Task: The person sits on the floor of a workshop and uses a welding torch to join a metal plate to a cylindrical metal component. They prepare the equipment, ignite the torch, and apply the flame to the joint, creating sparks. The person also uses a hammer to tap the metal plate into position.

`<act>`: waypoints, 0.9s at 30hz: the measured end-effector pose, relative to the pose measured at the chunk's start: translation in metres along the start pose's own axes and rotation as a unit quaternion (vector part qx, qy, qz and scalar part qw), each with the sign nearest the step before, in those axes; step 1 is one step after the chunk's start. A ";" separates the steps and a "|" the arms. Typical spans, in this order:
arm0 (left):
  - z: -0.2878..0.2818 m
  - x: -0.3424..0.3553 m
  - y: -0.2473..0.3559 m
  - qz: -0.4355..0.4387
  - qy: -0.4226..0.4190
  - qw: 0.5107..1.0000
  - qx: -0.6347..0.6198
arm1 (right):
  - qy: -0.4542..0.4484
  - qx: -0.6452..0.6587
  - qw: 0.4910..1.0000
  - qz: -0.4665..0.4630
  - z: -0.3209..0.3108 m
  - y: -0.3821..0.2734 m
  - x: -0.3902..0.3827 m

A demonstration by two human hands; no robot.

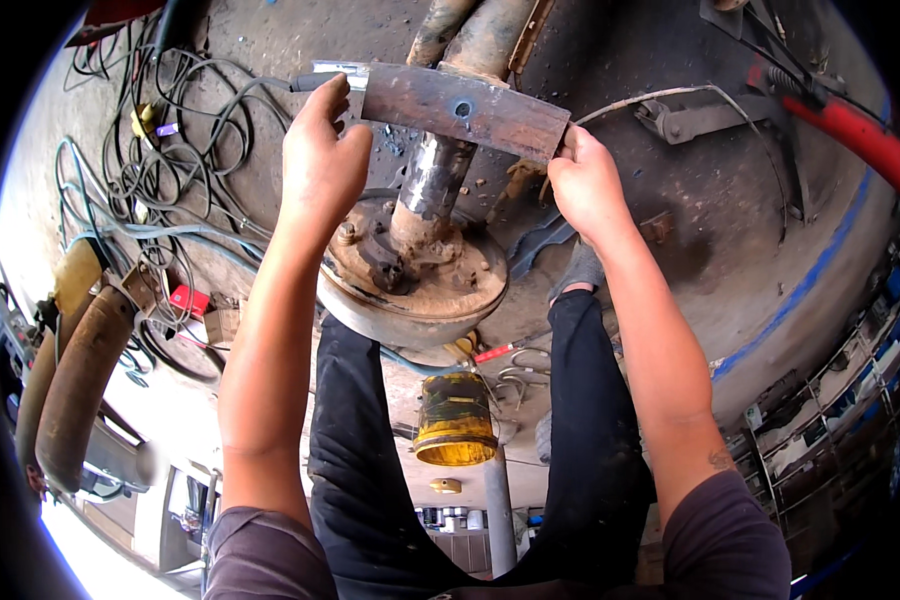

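Observation:
A dark, rusty metal plate (510,122) with one round hole spans the space between my hands, over the top of an upright metal shaft (436,178). My right hand (585,180) is closed on the plate's right end, thumb along its edge. At the left end my left hand (325,155) has its fingers curled at a bright silvery strip (342,72); I cannot tell whether that strip belongs to the plate. Below, the shaft rises from a round, rusty wheel hub or drum (415,290) with bolts on its face, standing between my legs.
Tangled cables and hoses (185,130) cover the floor at left. A yellow bucket (455,420) stands between my legs. Rusty pipes (80,385) are at far left, a red metal arm (855,150) at far right. A lever-like metal bar (705,118) lies beyond my right hand.

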State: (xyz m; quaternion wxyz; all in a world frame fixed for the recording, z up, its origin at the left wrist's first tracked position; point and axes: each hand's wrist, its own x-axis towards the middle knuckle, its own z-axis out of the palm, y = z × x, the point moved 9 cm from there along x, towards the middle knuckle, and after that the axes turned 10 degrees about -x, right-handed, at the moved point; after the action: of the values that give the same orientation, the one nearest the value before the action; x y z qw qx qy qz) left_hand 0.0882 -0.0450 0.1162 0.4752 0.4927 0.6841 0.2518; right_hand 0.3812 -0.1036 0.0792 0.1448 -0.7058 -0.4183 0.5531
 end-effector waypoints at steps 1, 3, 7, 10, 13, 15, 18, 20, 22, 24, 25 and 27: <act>-0.007 -0.010 -0.001 -0.018 -0.003 1.000 0.006 | 0.000 0.003 1.000 -0.003 0.001 0.003 0.000; -0.035 -0.042 -0.002 -0.015 0.018 1.000 0.012 | 0.031 -0.045 0.998 0.018 -0.005 0.005 -0.006; -0.106 -0.169 0.017 -0.020 -0.002 0.995 0.095 | 0.121 -0.097 0.986 0.058 -0.039 0.058 -0.044; -0.150 -0.303 -0.008 -0.167 -0.075 0.983 0.019 | 0.066 -0.077 0.984 0.145 -0.060 0.097 -0.116; -0.185 -0.374 0.006 -0.188 -0.212 0.952 0.117 | 0.076 -0.167 0.960 0.213 -0.094 0.121 -0.237; -0.200 -0.369 0.006 -0.179 -0.246 0.934 0.188 | 0.121 -0.151 0.940 0.281 -0.124 0.142 -0.331; -0.199 -0.363 -0.036 -0.239 -0.384 0.856 0.250 | 0.170 -0.157 0.894 0.385 -0.129 0.131 -0.448; -0.207 -0.364 -0.046 -0.213 -0.425 0.831 0.290 | 0.130 -0.338 0.845 0.392 -0.142 0.159 -0.498; -0.218 -0.367 -0.050 -0.195 -0.434 0.823 0.311 | 0.126 -0.329 0.837 0.418 -0.099 0.173 -0.542; -0.225 -0.376 -0.060 -0.186 -0.427 0.829 0.309 | 0.111 -0.272 0.859 0.420 -0.040 0.167 -0.560; -0.227 -0.379 -0.063 -0.174 -0.439 0.821 0.321 | 0.109 -0.232 0.870 0.422 0.001 0.171 -0.581; -0.229 -0.384 -0.068 -0.171 -0.442 0.816 0.332 | 0.085 -0.163 0.896 0.403 0.071 0.152 -0.587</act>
State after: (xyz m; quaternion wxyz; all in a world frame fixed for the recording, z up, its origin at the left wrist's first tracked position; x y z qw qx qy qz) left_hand -0.1230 -0.3935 0.3114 0.5697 0.5534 0.5161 -0.3206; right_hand 0.3601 -0.6551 0.3404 -0.1726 -0.8722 -0.1678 0.4259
